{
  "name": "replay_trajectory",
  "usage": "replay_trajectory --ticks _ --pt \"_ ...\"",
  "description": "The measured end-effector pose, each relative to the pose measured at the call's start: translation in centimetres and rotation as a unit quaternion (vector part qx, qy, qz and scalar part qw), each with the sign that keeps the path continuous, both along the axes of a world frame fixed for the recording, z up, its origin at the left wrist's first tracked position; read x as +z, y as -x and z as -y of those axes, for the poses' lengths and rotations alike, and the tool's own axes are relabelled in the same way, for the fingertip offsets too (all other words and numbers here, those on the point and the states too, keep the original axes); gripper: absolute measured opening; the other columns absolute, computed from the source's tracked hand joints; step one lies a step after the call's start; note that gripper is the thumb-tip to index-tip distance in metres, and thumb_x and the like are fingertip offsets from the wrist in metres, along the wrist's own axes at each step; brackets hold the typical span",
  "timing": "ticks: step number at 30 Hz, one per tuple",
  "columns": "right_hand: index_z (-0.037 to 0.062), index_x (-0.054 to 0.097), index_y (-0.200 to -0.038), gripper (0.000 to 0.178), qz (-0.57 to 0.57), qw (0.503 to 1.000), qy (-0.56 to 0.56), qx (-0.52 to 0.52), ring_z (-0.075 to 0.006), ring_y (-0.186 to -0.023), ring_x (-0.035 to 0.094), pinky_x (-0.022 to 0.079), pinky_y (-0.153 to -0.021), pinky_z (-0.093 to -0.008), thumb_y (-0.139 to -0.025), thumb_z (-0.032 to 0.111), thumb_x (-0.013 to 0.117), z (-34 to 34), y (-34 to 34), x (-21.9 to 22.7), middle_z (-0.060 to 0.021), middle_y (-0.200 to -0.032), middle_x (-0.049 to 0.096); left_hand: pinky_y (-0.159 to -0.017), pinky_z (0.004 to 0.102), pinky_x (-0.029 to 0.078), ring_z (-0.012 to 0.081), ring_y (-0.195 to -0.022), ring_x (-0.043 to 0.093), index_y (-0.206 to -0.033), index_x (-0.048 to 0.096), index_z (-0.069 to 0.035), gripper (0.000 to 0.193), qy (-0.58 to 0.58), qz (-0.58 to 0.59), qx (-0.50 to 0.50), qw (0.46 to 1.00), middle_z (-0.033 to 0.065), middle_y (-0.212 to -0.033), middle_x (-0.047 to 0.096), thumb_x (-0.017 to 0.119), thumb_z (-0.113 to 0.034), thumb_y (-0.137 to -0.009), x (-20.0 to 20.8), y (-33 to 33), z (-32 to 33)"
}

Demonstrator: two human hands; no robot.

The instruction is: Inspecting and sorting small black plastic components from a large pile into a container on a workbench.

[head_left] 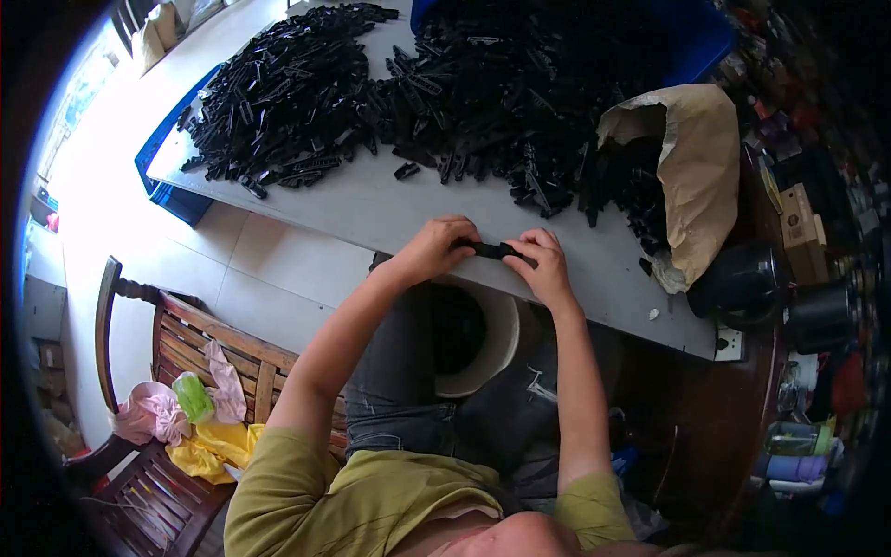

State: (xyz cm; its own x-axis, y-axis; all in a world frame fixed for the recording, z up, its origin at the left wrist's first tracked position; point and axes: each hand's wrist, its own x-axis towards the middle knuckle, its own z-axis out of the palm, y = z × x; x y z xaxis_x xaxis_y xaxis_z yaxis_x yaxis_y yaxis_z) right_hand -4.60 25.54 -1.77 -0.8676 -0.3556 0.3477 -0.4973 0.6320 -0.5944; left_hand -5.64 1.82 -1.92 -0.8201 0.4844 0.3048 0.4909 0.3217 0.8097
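Observation:
Both my hands are at the near edge of the grey-white table, gripping one narrow black plastic clip from its two ends. My left hand has its fingers closed round the left end. With thumb and fingers pinched, my right hand holds the right end. The clip's ends are hidden by my fingers. Beyond my hands a large heap of similar black clips spreads over the table. One loose piece lies just in front of the heap.
A brown paper bag spills black pieces at the right. Blue bins stand behind and at the left. Below the table edge is a whitish bucket with dark contents. A wooden bench with cloths is at the left, a black pot-like vessel at the right.

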Motion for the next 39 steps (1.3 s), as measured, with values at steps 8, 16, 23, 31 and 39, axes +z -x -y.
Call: replay_trajectory --ticks 8,16,23,31,39 --pt "0.0113 0.075 -0.098 0.027 -0.014 0.998 -0.047 0.026 -0.0253 -0.094 0.053 0.044 -0.082 -0.0377 -0.072 0.018 0.079 1.9 0.3 0.2 -0.0049 -0.095 0.057 -0.081 0.0393 0.049 0.0341 -0.092 0.061 -0.095 0.064 0.000 0.021 -0.009 -0.044 0.000 0.999 0.0145 -0.096 0.064 0.069 -0.001 -0.075 -1.0 0.5 -0.3" --pt "0.0113 0.075 -0.096 0.028 -0.027 1.000 -0.013 0.003 -0.0250 -0.095 0.052 0.044 -0.084 -0.0371 -0.069 0.018 0.079 1.3 -0.3 -0.8 -0.0036 -0.097 0.057 -0.082 0.0394 0.049 0.0325 -0.094 0.061 -0.093 0.064 -0.001 0.018 -0.028 -0.055 -0.025 0.998 0.0139 -0.096 0.063 0.068 -0.003 -0.076 -1.1 0.3 -0.3" --pt "0.0205 0.078 -0.093 0.029 -0.014 0.997 -0.036 0.071 -0.0252 -0.105 0.049 0.040 -0.092 -0.0399 -0.065 0.028 0.081 1.0 -1.2 0.4 -0.0012 -0.104 0.058 -0.090 0.0426 0.043 0.0364 -0.103 0.053 -0.100 0.061 -0.004 0.026 0.030 -0.165 0.359 0.918 0.0151 -0.103 0.056 0.064 0.000 -0.074 -0.4 2.4 4.5" --pt "0.0239 0.077 -0.097 0.033 0.016 0.984 -0.084 0.154 -0.0306 -0.124 0.042 0.030 -0.106 -0.0441 -0.064 0.027 0.081 1.2 -5.6 1.0 -0.0064 -0.123 0.055 -0.085 0.0427 0.045 0.0360 -0.098 0.054 -0.097 0.060 -0.003 0.021 0.094 -0.145 0.312 0.934 0.0147 -0.100 0.058 0.061 0.000 -0.076 -1.2 2.0 4.5" --pt "0.0051 0.059 -0.122 0.048 -0.048 0.998 0.001 0.035 -0.0332 -0.109 0.054 0.046 -0.090 -0.0416 -0.077 0.012 0.073 5.5 0.3 -0.4 -0.0117 -0.121 0.054 -0.081 0.0430 0.047 0.0362 -0.093 0.058 -0.102 0.054 -0.003 0.029 0.005 -0.059 0.128 0.990 0.0159 -0.094 0.060 0.066 -0.005 -0.077 -0.9 -0.4 0.1"
